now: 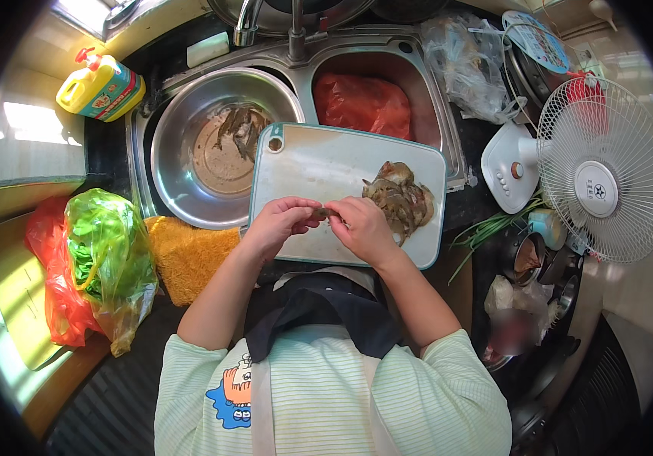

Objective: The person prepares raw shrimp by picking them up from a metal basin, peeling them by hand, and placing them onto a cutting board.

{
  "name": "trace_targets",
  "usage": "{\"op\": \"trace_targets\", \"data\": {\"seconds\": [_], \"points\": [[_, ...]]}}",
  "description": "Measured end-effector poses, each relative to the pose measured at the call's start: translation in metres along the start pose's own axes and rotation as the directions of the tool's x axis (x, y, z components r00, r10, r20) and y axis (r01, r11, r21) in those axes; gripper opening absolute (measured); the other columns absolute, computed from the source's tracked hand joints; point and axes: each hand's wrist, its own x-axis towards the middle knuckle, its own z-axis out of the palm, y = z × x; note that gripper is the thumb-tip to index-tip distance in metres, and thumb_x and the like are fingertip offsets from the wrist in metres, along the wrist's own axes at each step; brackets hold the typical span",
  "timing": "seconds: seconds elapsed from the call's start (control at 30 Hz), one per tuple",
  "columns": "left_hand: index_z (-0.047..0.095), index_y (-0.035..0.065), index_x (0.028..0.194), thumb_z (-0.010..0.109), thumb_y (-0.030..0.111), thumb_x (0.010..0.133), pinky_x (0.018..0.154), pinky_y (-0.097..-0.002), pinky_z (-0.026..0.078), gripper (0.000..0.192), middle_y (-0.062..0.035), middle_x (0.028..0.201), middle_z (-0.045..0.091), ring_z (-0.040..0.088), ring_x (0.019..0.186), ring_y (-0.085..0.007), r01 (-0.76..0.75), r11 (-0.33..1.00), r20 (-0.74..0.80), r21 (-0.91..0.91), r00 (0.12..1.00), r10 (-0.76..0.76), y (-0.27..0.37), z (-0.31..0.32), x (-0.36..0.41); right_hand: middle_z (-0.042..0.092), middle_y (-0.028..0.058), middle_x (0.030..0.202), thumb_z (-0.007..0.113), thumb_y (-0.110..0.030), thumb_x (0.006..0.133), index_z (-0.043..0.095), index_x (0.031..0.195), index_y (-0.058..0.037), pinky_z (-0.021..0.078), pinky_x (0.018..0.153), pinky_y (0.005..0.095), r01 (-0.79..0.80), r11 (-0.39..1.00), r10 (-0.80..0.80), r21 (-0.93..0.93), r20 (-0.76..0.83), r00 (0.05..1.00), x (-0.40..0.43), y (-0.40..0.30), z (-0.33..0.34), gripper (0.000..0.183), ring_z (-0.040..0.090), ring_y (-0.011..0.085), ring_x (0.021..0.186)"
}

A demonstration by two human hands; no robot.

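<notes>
Above a white cutting board [315, 165] with a green rim, my left hand [285, 224] and my right hand [362, 228] pinch a small grey-brown piece, seemingly a shrimp [323, 212], between their fingertips. Beside my right hand, on the right part of the board, lies a pile of raw shrimp [399, 199]. The board rests across the sink, over the right edge of a large steel basin [175, 159]. More brownish shrimp-like pieces [241, 131] lie in that basin. My palms are turned partly out of sight.
A red plastic bag [363, 102] lies in the right sink bowl, behind the board. An orange towel [189, 253] and bagged greens [110, 256] are at left, below a yellow pump bottle [104, 85]. At right stand a white fan [597, 182], scallions [483, 228] and a small pot [529, 259].
</notes>
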Motion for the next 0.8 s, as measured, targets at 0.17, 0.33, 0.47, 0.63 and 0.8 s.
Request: {"op": "trace_targets", "data": {"seconds": [0.17, 0.33, 0.47, 0.63, 0.8], "points": [[0.066, -0.0011, 0.104, 0.056, 0.010, 0.086, 0.082, -0.0252, 0.047, 0.023, -0.0088, 0.099, 0.068, 0.063, 0.091, -0.0128, -0.094, 0.958, 0.058, 0.272, 0.995, 0.082, 0.003, -0.006, 0.001, 0.063, 0.0088, 0.083, 0.066, -0.008, 0.078, 0.064, 0.098, -0.0046, 0.0463, 0.069, 0.0363, 0.058, 0.997, -0.056, -0.054, 0.042, 0.998, -0.001, -0.008, -0.010, 0.021, 0.060, 0.0270, 0.075], [0.067, -0.0033, 0.096, 0.061, 0.010, 0.082, 0.077, -0.0238, 0.048, 0.020, -0.0074, 0.089, 0.068, 0.062, 0.082, -0.0111, -0.166, 0.891, 0.072, 0.423, 0.986, 0.150, 0.010, 0.003, -0.002, 0.062, 0.0084, 0.085, 0.067, -0.007, 0.074, 0.063, 0.100, -0.0039, 0.0456, 0.070, 0.0358, 0.190, 0.975, -0.176, -0.112, 0.120, 0.977, 0.000, -0.012, -0.014, 0.026, 0.060, 0.0256, 0.076], [0.067, -0.0035, 0.092, 0.065, 0.011, 0.080, 0.072, -0.0236, 0.048, 0.019, -0.0058, 0.081, 0.067, 0.060, 0.075, -0.0111, -0.059, 0.867, 0.057, 0.494, 0.998, 0.035, 0.017, 0.006, -0.001, 0.061, 0.0087, 0.085, 0.068, -0.007, 0.072, 0.062, 0.100, -0.0034, 0.0457, 0.071, 0.0359, 0.202, 0.969, -0.177, -0.140, 0.172, 0.969, 0.002, -0.016, -0.015, 0.028, 0.059, 0.0254, 0.076], [0.068, -0.0024, 0.088, 0.065, 0.013, 0.079, 0.074, -0.0234, 0.047, 0.018, -0.0048, 0.082, 0.066, 0.059, 0.078, -0.0107, -0.064, 0.909, 0.097, 0.412, 0.995, 0.026, 0.011, 0.003, 0.004, 0.061, 0.0087, 0.082, 0.067, -0.006, 0.072, 0.062, 0.100, -0.0029, 0.0460, 0.070, 0.0351, 0.232, 0.963, -0.212, -0.139, 0.146, 0.966, 0.003, -0.014, -0.013, 0.028, 0.059, 0.0251, 0.074], [0.068, -0.0018, 0.087, 0.062, 0.014, 0.080, 0.077, -0.0238, 0.046, 0.018, -0.0052, 0.084, 0.066, 0.059, 0.081, -0.0108, -0.035, 0.923, 0.092, 0.384, 0.996, -0.001, 0.009, 0.007, 0.006, 0.061, 0.0084, 0.080, 0.067, -0.006, 0.071, 0.062, 0.097, -0.0031, 0.0460, 0.068, 0.0349, 0.243, 0.961, -0.227, -0.130, 0.124, 0.966, 0.003, -0.015, -0.011, 0.027, 0.059, 0.0250, 0.072]]}}
